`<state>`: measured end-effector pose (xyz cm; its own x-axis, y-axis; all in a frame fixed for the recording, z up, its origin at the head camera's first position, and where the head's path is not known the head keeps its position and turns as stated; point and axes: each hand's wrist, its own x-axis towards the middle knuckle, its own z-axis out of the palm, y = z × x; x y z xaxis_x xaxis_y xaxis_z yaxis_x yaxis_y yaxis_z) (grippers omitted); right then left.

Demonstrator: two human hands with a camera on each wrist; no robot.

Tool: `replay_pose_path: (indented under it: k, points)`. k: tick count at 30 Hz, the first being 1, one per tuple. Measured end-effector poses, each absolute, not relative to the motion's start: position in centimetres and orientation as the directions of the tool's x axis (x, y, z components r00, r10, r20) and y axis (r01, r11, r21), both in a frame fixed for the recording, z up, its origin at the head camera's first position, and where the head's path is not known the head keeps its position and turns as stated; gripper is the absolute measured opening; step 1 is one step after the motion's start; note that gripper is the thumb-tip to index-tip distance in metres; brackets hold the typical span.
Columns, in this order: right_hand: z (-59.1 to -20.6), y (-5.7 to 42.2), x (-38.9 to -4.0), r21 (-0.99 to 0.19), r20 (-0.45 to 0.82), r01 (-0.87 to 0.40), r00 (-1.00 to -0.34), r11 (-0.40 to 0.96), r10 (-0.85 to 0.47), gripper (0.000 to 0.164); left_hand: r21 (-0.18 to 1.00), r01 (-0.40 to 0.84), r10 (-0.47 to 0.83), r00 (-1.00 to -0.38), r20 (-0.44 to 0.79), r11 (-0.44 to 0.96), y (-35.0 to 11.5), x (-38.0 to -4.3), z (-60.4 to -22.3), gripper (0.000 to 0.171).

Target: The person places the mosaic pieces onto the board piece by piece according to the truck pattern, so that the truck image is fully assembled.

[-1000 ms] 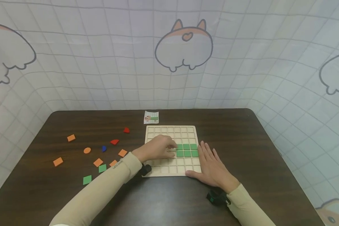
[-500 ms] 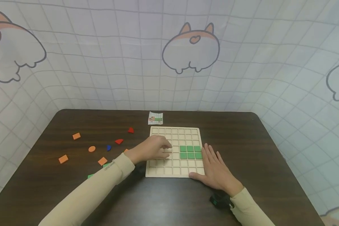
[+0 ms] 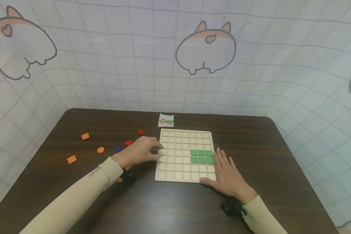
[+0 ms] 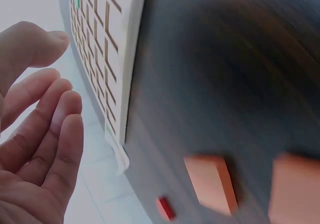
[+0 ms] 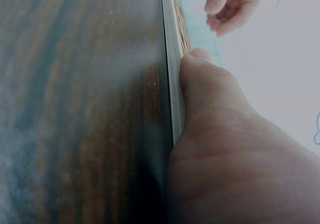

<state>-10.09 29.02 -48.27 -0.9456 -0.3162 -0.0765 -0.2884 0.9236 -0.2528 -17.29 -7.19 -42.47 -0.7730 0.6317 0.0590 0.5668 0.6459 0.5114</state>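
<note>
A pale grid board (image 3: 175, 169) lies on the dark table, with several green square tiles (image 3: 202, 156) set in two rows at its right side. Over the board's left edge hovers my left hand (image 3: 143, 150), fingers loosely curved and thumb apart; the left wrist view shows nothing between them. My right hand (image 3: 229, 175) rests flat along the board's right edge, its fingers straight and the thumb touching the near right corner. Orange tiles (image 4: 212, 184) lie beneath and left of the left hand, some partly hidden by it.
A small printed card (image 3: 166, 120) lies behind the board. To the left are scattered an orange disc (image 3: 100, 149), orange squares (image 3: 71, 159), red pieces (image 3: 141, 132) and a blue piece (image 3: 118, 149). A patterned white curtain (image 3: 134, 65) surrounds the table's far side.
My left hand has moved left, away from the green tiles to the board's left edge. The right hand stays at the right edge. The head view has shifted slightly.
</note>
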Motion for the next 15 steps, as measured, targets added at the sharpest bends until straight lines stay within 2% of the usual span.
replay_pose_path:
  k: [5,12,15]
  points:
    - [-48.4,29.0,-10.0,-0.25,-0.067,-0.296,-0.945,0.922,-0.321,0.119,0.469,0.549,0.603,-0.797,0.044,0.692,-9.3,-16.7,-41.6,0.031]
    - [-48.4,29.2,-10.1,-0.251,-0.068,-0.299,-0.943,0.921,-0.325,0.12,0.486,0.482,0.552,-0.834,-0.001,0.729,-12.6,-15.8,-40.8,0.031]
    - [-48.5,29.1,-10.2,-0.252,-0.072,-0.303,-0.941,0.919,-0.33,0.12,0.45,0.494,0.551,-0.835,0.006,0.744,-14.0,-15.4,-40.9,0.029]
